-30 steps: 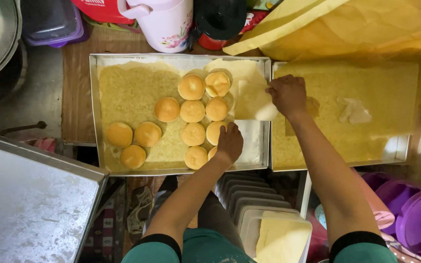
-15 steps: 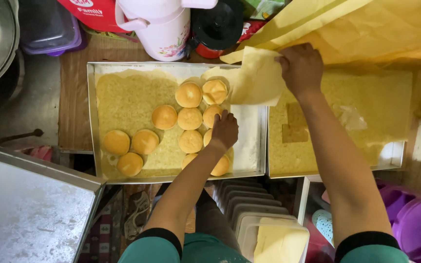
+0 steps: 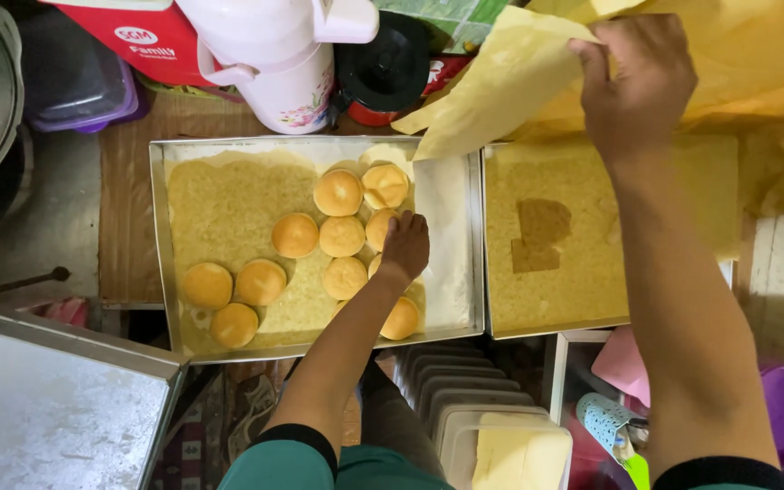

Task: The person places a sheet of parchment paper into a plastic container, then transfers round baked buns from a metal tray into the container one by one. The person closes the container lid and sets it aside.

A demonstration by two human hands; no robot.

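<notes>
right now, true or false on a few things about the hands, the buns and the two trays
1. The left hand rests on the buns in the left tray. True.
2. The right hand holds a spoon. False: it grips yellow paper, lifted above the trays.
3. The right tray holds buns. False: only a lined bottom shows.
4. A white flask stands behind the left tray. True.

I log: red carton (image 3: 133,41) w/ white oval label, top left behind white jug; green packet (image 3: 446,14) top centre; red pkg (image 3: 451,68) partly hidden beside black lid.
</notes>
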